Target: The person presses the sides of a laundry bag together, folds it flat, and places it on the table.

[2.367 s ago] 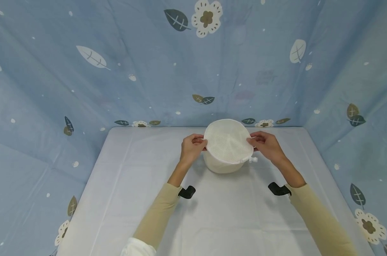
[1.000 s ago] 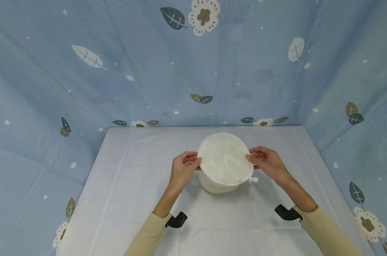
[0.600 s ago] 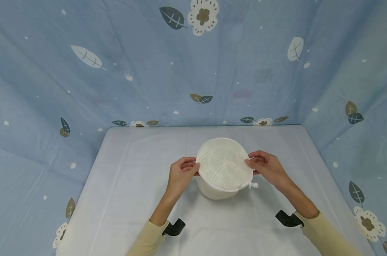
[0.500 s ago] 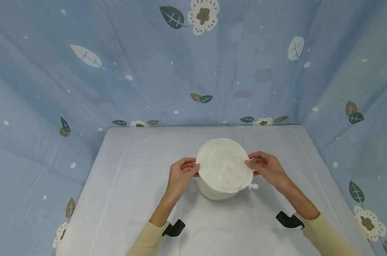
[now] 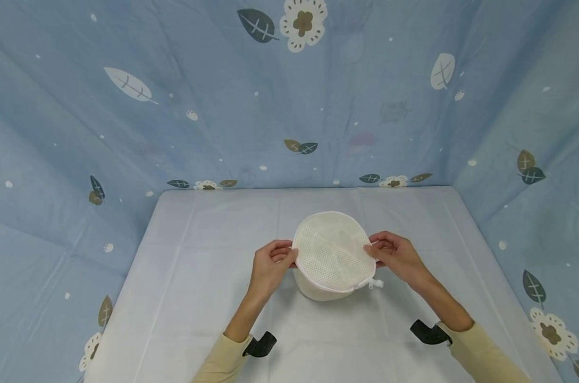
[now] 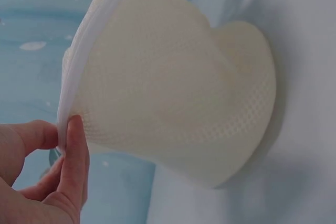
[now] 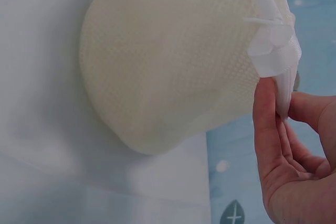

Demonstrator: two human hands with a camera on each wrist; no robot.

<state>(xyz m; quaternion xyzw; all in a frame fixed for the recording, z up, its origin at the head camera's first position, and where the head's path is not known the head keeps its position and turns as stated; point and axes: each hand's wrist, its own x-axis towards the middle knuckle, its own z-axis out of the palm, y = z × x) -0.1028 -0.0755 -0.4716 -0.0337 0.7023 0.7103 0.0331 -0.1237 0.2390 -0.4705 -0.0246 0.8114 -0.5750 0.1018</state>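
A cream mesh laundry bag (image 5: 334,252), round-topped with white piping along its rim, stands on the white-covered table. My left hand (image 5: 271,267) pinches the rim at its left side between thumb and fingers. On the opposite side, the right hand (image 5: 398,259) pinches the rim the same way. A white zipper pull (image 5: 375,284) sticks out at the front right of the rim. In the left wrist view the bag's side (image 6: 163,72) narrows, then spreads at its base. A white tab (image 7: 273,51) at the rim shows just above the right fingers in the right wrist view.
The white table cover (image 5: 212,255) spreads around the bag, with faint creases. Blue leaf-and-flower curtains (image 5: 222,106) hang behind the table and at both sides. A black wrist mount (image 5: 260,344) sits on the left forearm, another mount (image 5: 430,332) on the right.
Both hands have drawn the bag from the table's far edge toward me. Over the last half second its top lowered slightly and shifted a little left. Both grips stayed on the rim.
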